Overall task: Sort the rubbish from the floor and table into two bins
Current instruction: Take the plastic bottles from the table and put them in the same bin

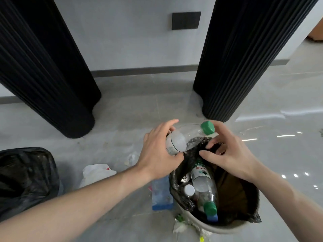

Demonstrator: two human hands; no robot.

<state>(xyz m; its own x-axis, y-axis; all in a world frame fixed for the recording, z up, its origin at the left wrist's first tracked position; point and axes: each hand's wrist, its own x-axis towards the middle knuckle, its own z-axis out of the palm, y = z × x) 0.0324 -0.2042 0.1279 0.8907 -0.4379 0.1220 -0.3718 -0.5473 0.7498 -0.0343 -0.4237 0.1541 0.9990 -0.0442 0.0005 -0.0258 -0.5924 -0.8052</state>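
Note:
My left hand (158, 152) grips a clear plastic bottle (185, 137) with a green cap, held tilted over the far rim of a white bin (225, 228) lined with a black bag. My right hand (227, 154) hovers just right of the bottle's cap, fingers curled and apart, touching the bag's edge; whether it pinches the bag I cannot tell. Inside the bin lie another green-capped bottle (204, 187), a white-capped bottle (189, 190) and a can (185, 178). A second bin (26, 177) with a black bag stands at the far left.
On the floor left of the white bin lie a white plastic bag (96, 172), a blue wrapper (161, 194) and a crumpled scrap (130, 158). Paper bits (181, 226) lie at the bin's base. Two black ribbed pillars (52, 84) (236, 67) stand ahead.

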